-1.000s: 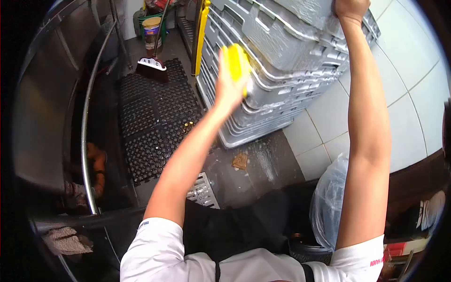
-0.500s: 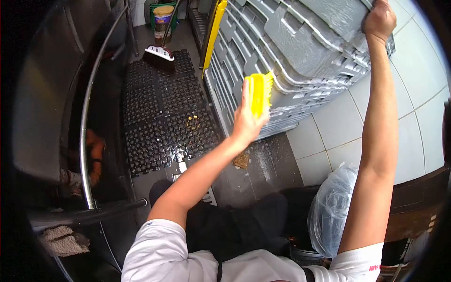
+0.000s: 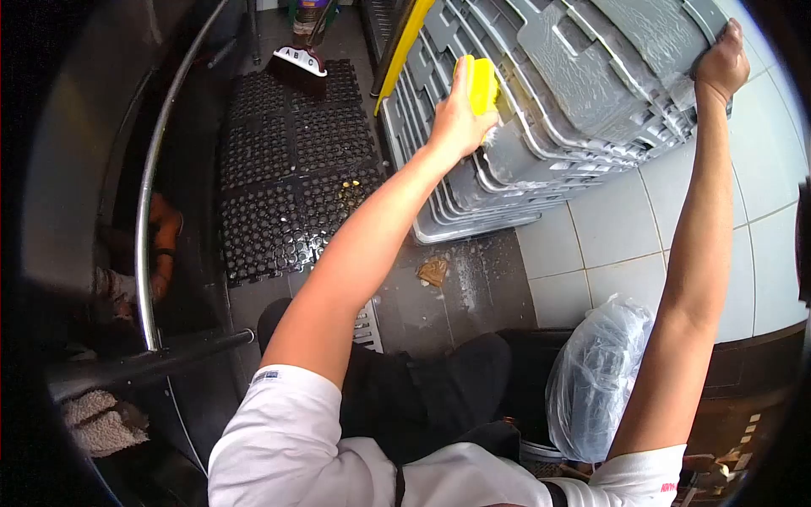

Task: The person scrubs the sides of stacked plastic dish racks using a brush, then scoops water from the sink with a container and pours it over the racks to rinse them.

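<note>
My left hand (image 3: 460, 122) is wrapped round a yellow scrub brush (image 3: 482, 84), its bristle side turned toward a stack of grey plastic crates (image 3: 574, 80). White suds streak the crates' walls and rims around the brush. At the upper right, my right hand (image 3: 723, 63) grips the rim of the top crate, fingers closed over its edge and partly hidden. The crates are nested one in another and lean against the white tiled wall.
A black rubber mat (image 3: 296, 169) covers the floor at left, with a broom (image 3: 297, 69) on its far end. A brown scrap (image 3: 432, 271) lies on wet tiles. A metal rail (image 3: 156, 186) runs along the left, and a clear plastic bag (image 3: 596, 380) stands by my right side.
My left hand has moved up and slightly right with the brush, along the crates' side. My right hand and the crate rim appear lower and further right in view.
</note>
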Available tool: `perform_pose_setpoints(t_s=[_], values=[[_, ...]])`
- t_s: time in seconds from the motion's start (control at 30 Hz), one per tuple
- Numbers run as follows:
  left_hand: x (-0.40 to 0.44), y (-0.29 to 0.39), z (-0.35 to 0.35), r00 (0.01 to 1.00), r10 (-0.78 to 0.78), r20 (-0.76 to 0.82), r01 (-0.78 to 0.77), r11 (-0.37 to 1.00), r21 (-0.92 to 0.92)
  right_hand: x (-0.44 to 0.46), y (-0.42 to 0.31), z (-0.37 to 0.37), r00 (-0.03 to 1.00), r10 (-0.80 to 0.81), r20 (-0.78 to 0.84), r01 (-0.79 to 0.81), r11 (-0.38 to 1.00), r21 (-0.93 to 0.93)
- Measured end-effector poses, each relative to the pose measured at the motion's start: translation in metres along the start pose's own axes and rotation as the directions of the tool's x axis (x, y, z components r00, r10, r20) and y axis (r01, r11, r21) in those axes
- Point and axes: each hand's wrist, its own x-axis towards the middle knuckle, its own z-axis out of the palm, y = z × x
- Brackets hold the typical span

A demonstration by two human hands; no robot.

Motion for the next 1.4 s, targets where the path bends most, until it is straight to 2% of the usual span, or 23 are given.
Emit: perform_pose_setpoints(t_s=[0.03, 0.1, 0.13, 0.17, 0.23, 0.27, 0.3, 0.37, 0.47, 0.5, 0.57, 0.67, 0.7, 0.77, 0.83, 0.87, 0.9, 1.03, 1.1, 1.17, 1.2, 1.23, 1.4], values=[[0.001, -0.001, 0.000, 1.000, -0.004, -0.025, 0.005, 1.000, 0.024, 0.000, 0.000, 0.000, 1.000, 0.007, 0.007, -0.007, 1.000, -0.004], [-0.032, 0.015, -0.003, 0.989, -0.073, 0.130, 0.076, 0.997, -0.023, -0.001, -0.004, -0.002, 0.997, 0.072, 0.025, -0.072, 0.997, -0.014], [-0.052, -0.010, 0.016, 0.987, 0.159, 0.035, -0.155, 0.983, -0.095, 0.001, 0.001, 0.001, 0.997, 0.076, 0.008, -0.076, 0.997, 0.014], [-0.075, -0.008, 0.019, 0.974, 0.228, -0.008, -0.227, 0.966, -0.122, 0.001, 0.000, 0.001, 0.997, 0.080, -0.010, -0.079, 0.996, 0.040], [-0.068, -0.011, 0.017, 0.984, 0.177, -0.013, -0.176, 0.970, -0.167, -0.007, -0.016, 0.002, 0.993, -0.115, -0.023, 0.116, 0.989, 0.096], [-0.044, -0.017, 0.017, 0.991, 0.133, -0.019, -0.134, 0.987, -0.086, -0.011, -0.026, 0.003, 0.977, -0.209, -0.027, 0.211, 0.969, 0.131], [-0.022, -0.008, 0.005, 0.998, 0.012, 0.060, -0.008, 0.998, -0.066, -0.013, -0.029, 0.000, 0.989, -0.145, 0.031, 0.139, 0.981, 0.138], [0.011, -0.009, 0.000, 0.997, 0.061, -0.045, -0.056, 0.992, 0.113, -0.013, -0.036, -0.008, 0.992, -0.017, 0.129, -0.002, 0.990, 0.144], [-0.017, -0.002, 0.005, 1.000, -0.018, 0.005, 0.019, 0.995, -0.095, -0.009, -0.027, -0.004, 0.988, -0.131, 0.084, 0.114, 0.978, 0.175], [-0.042, -0.019, 0.023, 0.989, 0.130, -0.070, -0.139, 0.980, -0.140, -0.009, -0.027, -0.003, 0.989, -0.117, 0.087, 0.099, 0.976, 0.196], [-0.097, -0.034, 0.048, 0.964, 0.192, -0.185, -0.209, 0.975, -0.077, -0.010, -0.026, -0.003, 0.992, -0.089, 0.092, 0.065, 0.970, 0.233], [-0.086, -0.058, 0.046, 0.980, -0.043, -0.193, 0.007, 0.983, -0.184, -0.011, -0.028, -0.003, 0.983, -0.181, 0.041, 0.176, 0.979, 0.101], [-0.063, -0.079, 0.040, 0.981, -0.174, -0.089, 0.139, 0.940, -0.313, -0.014, -0.027, -0.004, 0.987, -0.149, 0.060, 0.141, 0.982, 0.125], [-0.050, -0.061, 0.030, 0.991, -0.110, -0.071, 0.078, 0.929, -0.361, -0.010, -0.027, -0.003, 0.993, -0.094, 0.074, 0.080, 0.982, 0.173], [-0.079, -0.022, 0.038, 0.992, 0.047, -0.114, -0.066, 0.984, -0.164, -0.008, -0.025, -0.001, 0.992, -0.113, 0.064, 0.092, 0.961, 0.263], [-0.091, -0.024, 0.050, 0.959, 0.208, -0.194, -0.233, 0.966, -0.116, -0.010, -0.024, -0.002, 0.991, -0.117, 0.066, 0.092, 0.948, 0.305], [-0.098, -0.028, 0.057, 0.923, 0.276, -0.267, -0.295, 0.955, -0.036, -0.012, -0.022, -0.002, 0.993, -0.098, 0.068, 0.073, 0.951, 0.299], [-0.050, -0.026, 0.032, 0.985, -0.075, -0.153, 0.047, 0.983, -0.179, -0.014, -0.030, -0.005, 0.994, -0.058, 0.089, 0.035, 0.971, 0.237], [-0.040, -0.039, 0.029, 0.981, -0.092, -0.173, 0.069, 0.989, -0.134, -0.012, -0.032, -0.004, 0.991, -0.101, 0.086, 0.082, 0.976, 0.200], [-0.079, -0.044, 0.039, 0.991, -0.088, -0.100, 0.050, 0.942, -0.332, -0.008, -0.024, -0.002, 0.978, -0.194, 0.076, 0.180, 0.970, 0.163], [-0.103, -0.062, 0.047, 0.981, 0.085, -0.176, -0.105, 0.988, -0.109, -0.010, -0.030, -0.003, 0.983, -0.175, 0.057, 0.167, 0.978, 0.121], [-0.117, -0.062, 0.041, 0.996, 0.011, -0.086, -0.032, 0.967, -0.253, -0.012, -0.033, -0.005, 0.986, -0.156, 0.061, 0.149, 0.983, 0.108], [-0.084, -0.064, 0.038, 0.996, -0.069, -0.063, 0.047, 0.954, -0.297, -0.012, -0.036, -0.007, 0.986, -0.134, 0.103, 0.117, 0.980, 0.162]])
